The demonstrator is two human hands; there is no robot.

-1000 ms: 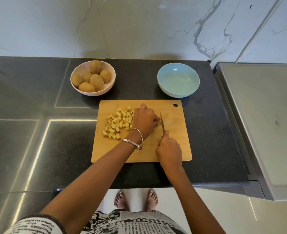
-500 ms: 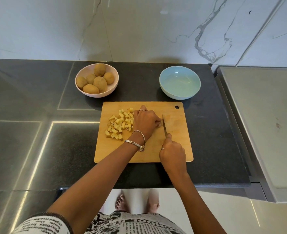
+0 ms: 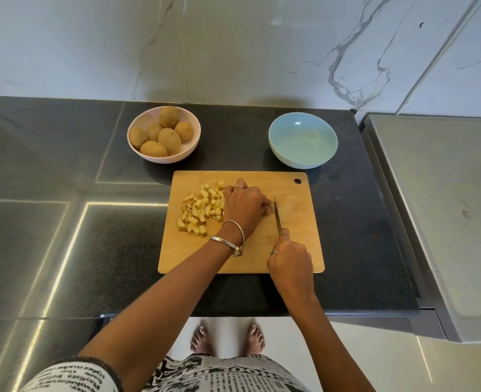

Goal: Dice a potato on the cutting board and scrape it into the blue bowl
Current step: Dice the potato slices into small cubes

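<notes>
A wooden cutting board (image 3: 296, 250) lies on the dark counter. A pile of diced potato (image 3: 201, 209) sits on its left half. My left hand (image 3: 246, 206) curls over a last bit of potato, mostly hidden beneath the fingers, just right of the pile. My right hand (image 3: 290, 260) grips the handle of a knife (image 3: 277, 215), whose blade stands right against the left fingertips. The blue bowl (image 3: 303, 140) stands empty behind the board's right end.
A pink bowl (image 3: 190, 120) with several whole potatoes stands behind the board's left end. A marble wall runs along the back. A grey steel surface (image 3: 443, 210) adjoins the counter on the right. The counter's front edge is near my body.
The view has shifted slightly. Both hands stay at the same spot on the board, the knife still at the left fingertips.
</notes>
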